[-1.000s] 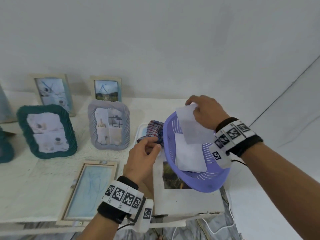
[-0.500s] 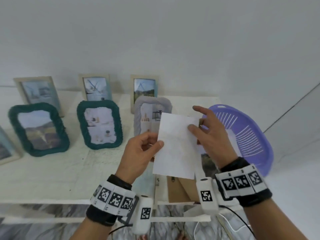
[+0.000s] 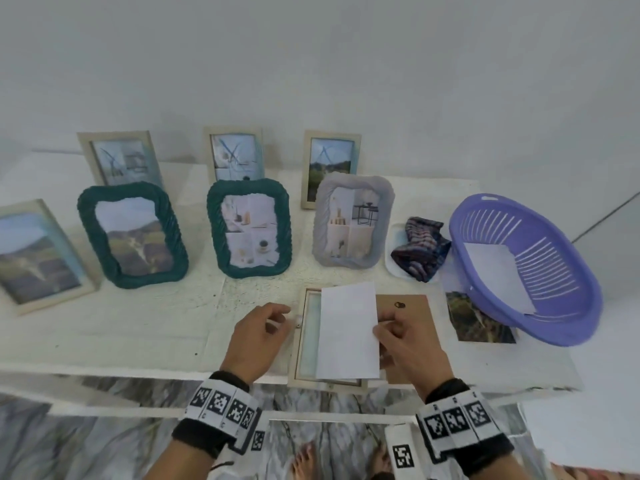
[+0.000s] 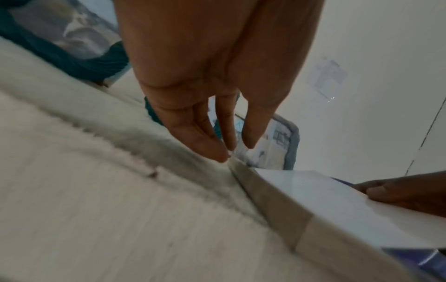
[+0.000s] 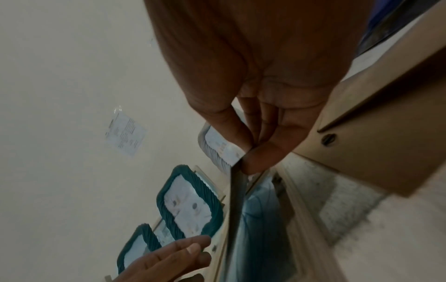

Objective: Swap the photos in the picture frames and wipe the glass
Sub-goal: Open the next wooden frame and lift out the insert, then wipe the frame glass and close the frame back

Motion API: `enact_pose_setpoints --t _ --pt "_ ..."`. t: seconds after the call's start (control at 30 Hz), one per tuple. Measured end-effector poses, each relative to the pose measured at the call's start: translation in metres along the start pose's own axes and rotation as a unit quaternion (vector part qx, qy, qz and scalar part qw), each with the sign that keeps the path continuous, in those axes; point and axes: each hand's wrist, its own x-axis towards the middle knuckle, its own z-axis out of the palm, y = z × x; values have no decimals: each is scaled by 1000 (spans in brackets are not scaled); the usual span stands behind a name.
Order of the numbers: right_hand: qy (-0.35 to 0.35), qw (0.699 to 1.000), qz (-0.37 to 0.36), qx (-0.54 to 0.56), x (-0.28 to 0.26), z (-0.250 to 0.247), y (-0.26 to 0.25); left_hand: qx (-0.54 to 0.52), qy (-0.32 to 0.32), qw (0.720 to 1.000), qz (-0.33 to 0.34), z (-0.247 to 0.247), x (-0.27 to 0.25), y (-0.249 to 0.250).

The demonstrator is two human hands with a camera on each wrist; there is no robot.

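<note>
A pale wooden frame [image 3: 302, 344] lies face down and open at the table's front edge. Over it hangs a photo [image 3: 347, 332], white back upward. My right hand [image 3: 379, 329] pinches the photo's right edge between thumb and fingers, as the right wrist view shows [image 5: 248, 152]. My left hand [image 3: 282, 315] is beside the frame's left side with relaxed fingers, holding nothing; its fingertips [image 4: 224, 155] reach the frame's corner. The brown backing board [image 3: 412, 308] lies to the right of the frame. A landscape photo [image 3: 479, 322] lies partly under the basket. A folded checked cloth [image 3: 420, 251] sits on a small white tray.
A purple plastic basket [image 3: 554, 306] with a white sheet [image 3: 498, 271] in it stands tilted at the table's right end. Several framed pictures stand in two rows behind, among them a grey frame [image 3: 320, 220] and two teal ones [image 3: 249, 268]. The table edge [image 3: 138, 368] is near.
Both hands held the photo up half a second ago. My left hand has let go and dropped beside the frame; my right has lowered the photo over the open frame.
</note>
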Motion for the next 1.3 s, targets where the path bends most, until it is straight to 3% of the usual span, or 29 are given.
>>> enact_pose_setpoints --t 0.1,0.23,0.5,0.67,0.77,0.87,0.93,1.0,1.1,1.3 --pt "-2 999 2 -33 1 7 0 -43 -46 998 -22 4 -5 -5" --pt "16 993 -12 -116 1 15 -7 -98 -38 994 -27 11 -5 -3" --pt "86 947 -76 -299 0 30 -11 -145 -55 988 -23 14 -2 -4" --pt "61 932 -76 -348 3 37 4 -155 -58 986 -23 14 1 -5" --pt "63 929 -90 -353 4 32 4 -49 -24 998 32 17 4 -13" --pt "95 932 -85 -339 6 16 1 94 5 989 115 18 7 -21" --pt "130 928 -66 -343 6 3 0 102 12 983 150 19 8 -28" --pt "157 900 -41 -404 6 -10 4 87 20 980 179 22 9 -34" --pt "131 863 23 -487 3 -23 12 86 35 977 191 26 9 -39" --pt "128 895 30 -427 1 -31 22 101 46 975 192 28 8 -38"
